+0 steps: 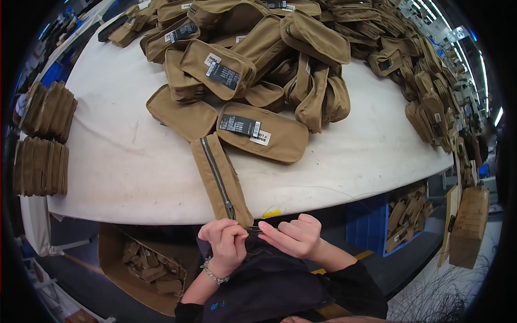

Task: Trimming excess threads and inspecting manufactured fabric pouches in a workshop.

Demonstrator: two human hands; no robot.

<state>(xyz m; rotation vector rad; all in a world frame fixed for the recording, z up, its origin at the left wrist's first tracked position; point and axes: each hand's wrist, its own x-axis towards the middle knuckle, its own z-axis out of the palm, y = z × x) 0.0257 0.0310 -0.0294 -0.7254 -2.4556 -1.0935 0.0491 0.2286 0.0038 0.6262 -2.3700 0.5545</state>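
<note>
A khaki fabric pouch (210,172) lies lengthwise at the table's front edge, with a dark zipper running along it. My left hand (223,245) pinches its near end beside the zipper slider. My right hand (291,237) is closed just to the right of that end, fingertips on a small thin dark item that I cannot make out, which reaches toward my left fingers. Beyond this pouch lie two more khaki pouches (180,113), one with a black tag and white label (285,137).
A large heap of khaki pouches (312,32) covers the back of the white table (124,172). Stacked pouches (40,167) stand at the left. Below are a cardboard box (113,253) and a blue bin (363,220), both holding pouches. A yellow piece (272,212) lies at the front edge.
</note>
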